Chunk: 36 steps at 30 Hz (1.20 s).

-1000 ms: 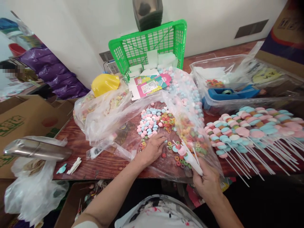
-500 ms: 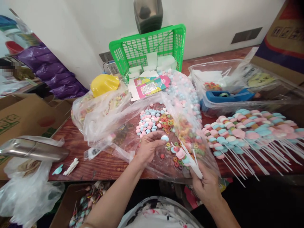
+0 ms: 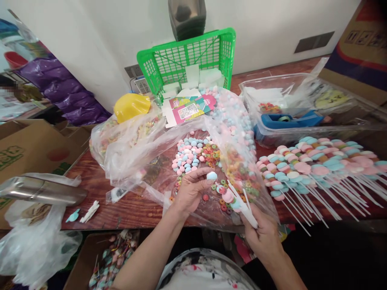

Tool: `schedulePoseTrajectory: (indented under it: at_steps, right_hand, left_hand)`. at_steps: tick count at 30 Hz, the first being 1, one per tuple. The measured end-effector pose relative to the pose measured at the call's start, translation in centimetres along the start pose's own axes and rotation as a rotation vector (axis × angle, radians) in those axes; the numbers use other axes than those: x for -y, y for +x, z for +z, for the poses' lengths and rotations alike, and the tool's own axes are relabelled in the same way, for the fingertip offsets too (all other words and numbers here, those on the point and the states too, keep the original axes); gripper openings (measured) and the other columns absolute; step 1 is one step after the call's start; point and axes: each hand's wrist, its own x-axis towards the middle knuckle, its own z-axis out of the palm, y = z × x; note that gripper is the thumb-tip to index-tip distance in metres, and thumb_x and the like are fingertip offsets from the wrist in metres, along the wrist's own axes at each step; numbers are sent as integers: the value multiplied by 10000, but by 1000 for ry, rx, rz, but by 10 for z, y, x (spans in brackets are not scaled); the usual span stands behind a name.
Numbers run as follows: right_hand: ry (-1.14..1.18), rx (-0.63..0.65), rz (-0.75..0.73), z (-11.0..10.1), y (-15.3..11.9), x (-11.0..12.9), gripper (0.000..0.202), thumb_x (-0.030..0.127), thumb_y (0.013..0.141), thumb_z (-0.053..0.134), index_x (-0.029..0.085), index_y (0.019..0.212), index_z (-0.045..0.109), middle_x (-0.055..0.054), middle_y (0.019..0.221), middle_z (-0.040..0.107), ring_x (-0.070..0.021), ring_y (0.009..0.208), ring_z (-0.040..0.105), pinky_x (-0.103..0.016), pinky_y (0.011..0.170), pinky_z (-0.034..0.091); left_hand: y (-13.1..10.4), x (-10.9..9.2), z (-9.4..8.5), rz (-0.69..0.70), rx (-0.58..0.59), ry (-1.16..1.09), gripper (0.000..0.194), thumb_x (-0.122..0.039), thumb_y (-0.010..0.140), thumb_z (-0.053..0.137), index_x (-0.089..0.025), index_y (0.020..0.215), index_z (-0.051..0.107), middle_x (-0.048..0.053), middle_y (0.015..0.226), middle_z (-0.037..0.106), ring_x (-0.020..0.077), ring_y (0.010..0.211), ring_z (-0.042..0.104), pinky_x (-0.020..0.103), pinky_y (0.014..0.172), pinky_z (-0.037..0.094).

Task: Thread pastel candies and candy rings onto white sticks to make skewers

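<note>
Between the thumb and finger of my left hand [image 3: 191, 190] is a blue-and-white candy [image 3: 212, 176], probably a marshmallow. My right hand [image 3: 260, 228] grips several white sticks [image 3: 245, 207]. One of these carries a row of threaded sweets [image 3: 227, 196] in pink, blue and green, its tip pointing at my left hand. The pinched candy is close to that tip but apart from it. Beneath both hands lie loose ring-shaped sweets [image 3: 224, 206] on clear plastic. Beyond them is a heap of pink, blue and white candies [image 3: 186, 154] beside more coloured rings [image 3: 211, 154].
Finished-looking candy skewers [image 3: 314, 165] lie piled at the right. Behind them stands a clear tub [image 3: 278, 135] with a blue tape dispenser [image 3: 292, 120]. A green basket [image 3: 186, 48] leans at the back wall. A steel flask [image 3: 45, 190] and a cardboard box [image 3: 33, 153] are at the left.
The blue-and-white candy in my left hand has turned slightly and shifted a little to the right. The threaded stick has tipped slightly left toward it. My right hand keeps its hold.
</note>
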Motion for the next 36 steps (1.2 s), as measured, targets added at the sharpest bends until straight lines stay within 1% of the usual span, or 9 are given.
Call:
schedulePoseTrajectory:
  at_steps: [6,10,15,19,21,28,32,34,36]
  right_hand:
    - [17,3,9,1,-1,0,193,98,811,474,179,911,618,-17,649,640,-150,517,602,-241,485,478]
    - [27,11,36,2,-3,-3,195,108,806,475,176,912,624,-16,651,640,-159,533,611,-253,503,487]
    - [-5,-5,92,5,-4,-3,161,148,832,474,178,861,630,21,536,555,-146,441,541,-249,447,448]
    - [-13,-22,105,8,-3,0,164,165,850,475,174,890,634,15,550,591,-145,438,554,-243,448,455]
    - [6,-11,98,8,-3,2,168,168,857,472,168,906,633,8,558,605,-148,440,566,-242,451,461]
    - [4,15,72,5,-3,3,134,165,856,475,185,786,587,13,529,572,-139,421,544,-231,440,454]
    - [22,32,58,5,-1,6,141,141,852,472,178,817,603,19,545,581,-125,426,540,-216,437,440]
    - [29,31,56,5,1,7,148,130,852,470,175,828,609,26,540,570,-117,420,528,-207,431,430]
    - [17,26,53,6,1,6,149,134,854,469,169,837,613,23,544,573,-117,422,527,-209,435,432]
  left_hand:
    - [0,3,-1,5,-35,6,320,-161,528,845,-173,835,753,33,771,735,145,666,653,231,565,516]
    - [-2,6,3,58,-56,35,302,-163,536,841,-180,826,758,40,821,741,146,694,654,230,584,522]
    - [-4,13,6,225,-87,91,282,-165,570,826,-210,841,760,16,836,740,148,745,656,252,674,536]
    - [-5,15,5,435,-103,274,214,-158,625,799,-221,826,761,21,897,735,174,862,660,303,824,535]
    - [-5,17,3,498,-113,348,181,-166,641,791,-219,811,759,26,903,733,184,889,659,321,856,529]
    - [1,25,-7,409,-134,229,243,-191,662,794,-241,896,752,11,911,734,157,856,660,275,806,530]
    - [0,25,-6,387,-102,194,262,-162,658,795,-248,902,753,-2,907,737,138,829,663,250,784,536]
    - [-1,24,-5,392,-96,202,268,-157,657,794,-239,909,752,4,914,740,142,825,670,256,780,544]
    - [-2,23,-4,449,-97,251,250,-156,654,795,-219,892,753,19,918,743,156,834,678,271,782,553]
